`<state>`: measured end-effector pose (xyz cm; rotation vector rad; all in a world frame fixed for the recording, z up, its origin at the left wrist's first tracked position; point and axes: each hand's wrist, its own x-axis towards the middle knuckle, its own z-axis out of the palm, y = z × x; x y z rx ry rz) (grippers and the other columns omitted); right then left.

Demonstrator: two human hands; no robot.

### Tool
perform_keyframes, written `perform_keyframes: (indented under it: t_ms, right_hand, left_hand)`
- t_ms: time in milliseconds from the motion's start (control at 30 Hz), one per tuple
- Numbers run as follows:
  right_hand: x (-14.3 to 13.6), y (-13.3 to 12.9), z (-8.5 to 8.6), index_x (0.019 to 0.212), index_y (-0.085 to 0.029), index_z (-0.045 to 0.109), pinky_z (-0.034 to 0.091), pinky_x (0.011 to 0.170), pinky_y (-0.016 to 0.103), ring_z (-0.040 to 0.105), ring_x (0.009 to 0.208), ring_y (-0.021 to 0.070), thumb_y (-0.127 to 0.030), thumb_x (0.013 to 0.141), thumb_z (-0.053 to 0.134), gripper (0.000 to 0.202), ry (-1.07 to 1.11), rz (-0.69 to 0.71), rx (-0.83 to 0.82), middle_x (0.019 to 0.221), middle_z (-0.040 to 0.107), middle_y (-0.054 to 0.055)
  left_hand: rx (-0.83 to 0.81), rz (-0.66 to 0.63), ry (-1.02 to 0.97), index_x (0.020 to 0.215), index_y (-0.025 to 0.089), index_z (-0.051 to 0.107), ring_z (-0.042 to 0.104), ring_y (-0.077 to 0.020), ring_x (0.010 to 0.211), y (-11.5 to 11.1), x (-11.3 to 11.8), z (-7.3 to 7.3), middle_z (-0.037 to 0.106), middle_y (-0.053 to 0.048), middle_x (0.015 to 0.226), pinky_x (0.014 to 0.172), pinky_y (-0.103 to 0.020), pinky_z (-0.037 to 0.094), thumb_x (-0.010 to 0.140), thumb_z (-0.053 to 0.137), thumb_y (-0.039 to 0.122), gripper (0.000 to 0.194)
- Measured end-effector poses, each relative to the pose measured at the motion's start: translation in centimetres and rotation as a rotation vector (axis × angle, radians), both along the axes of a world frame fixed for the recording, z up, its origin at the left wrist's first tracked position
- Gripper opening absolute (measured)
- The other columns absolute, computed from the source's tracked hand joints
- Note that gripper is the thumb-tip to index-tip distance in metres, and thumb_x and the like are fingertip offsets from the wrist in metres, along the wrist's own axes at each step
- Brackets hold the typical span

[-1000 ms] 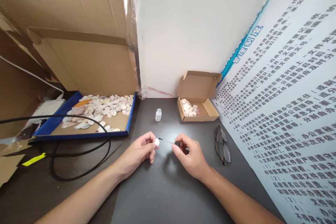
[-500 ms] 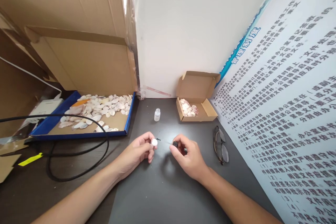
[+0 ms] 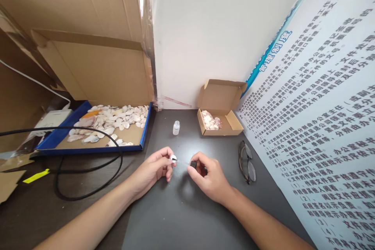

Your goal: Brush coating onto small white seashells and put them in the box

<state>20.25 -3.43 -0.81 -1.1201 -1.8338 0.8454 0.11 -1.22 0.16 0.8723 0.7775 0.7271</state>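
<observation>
Between the thumb and fingers of my left hand point(image 3: 159, 164) is a small white shell point(image 3: 174, 158). My right hand point(image 3: 209, 174) pinches the black cap of a brush applicator point(image 3: 193, 164). Its thin clear stem points left, and the dark brush tip lies over the shell, seemingly touching it. Beyond both hands, a small clear glass bottle point(image 3: 176, 128) with a white label stands upright and uncapped on the dark table.
Many pale shells lie in a blue-rimmed cardboard box point(image 3: 142, 134) at left. A small open cardboard box point(image 3: 222, 132) holds more shells at the back. Glasses point(image 3: 247, 162) rest at right, beside a printed board point(image 3: 322, 125). A black cable point(image 3: 120, 160) loops at left.
The applicator has moved slightly left and down, bringing its brush tip from behind the shell to over it. My left hand has barely moved.
</observation>
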Motion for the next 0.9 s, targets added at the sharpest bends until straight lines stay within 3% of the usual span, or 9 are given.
perform_keyframes:
  t_ms: [200,900]
  right_hand:
    - [0.09,0.18,-0.14,0.079,-0.017,0.05,0.03,0.05,0.018,0.039,0.051,0.0108,-0.033,0.089,0.055,0.02,-0.023,-0.122,0.018,0.058,0.042,-0.005]
    - [0.08,-0.01,-0.1,0.082,-0.017,0.053,0.029,0.051,0.02,0.039,0.052,0.0111,-0.031,0.089,0.057,0.016,-0.061,-0.002,-0.053,0.058,0.042,-0.006]
  left_hand:
    - [0.029,0.001,0.056,0.082,0.014,0.043,0.041,-0.0051,0.054,-0.12,0.14,0.18,0.047,0.001,0.073,0.055,-0.02,0.041,0.081,0.058,0.029,0.022]
    - [0.064,0.006,0.083,0.086,0.014,0.043,0.04,-0.0036,0.053,0.18,0.1,-0.37,0.047,0.002,0.075,0.054,-0.019,0.039,0.079,0.063,0.035,0.03]
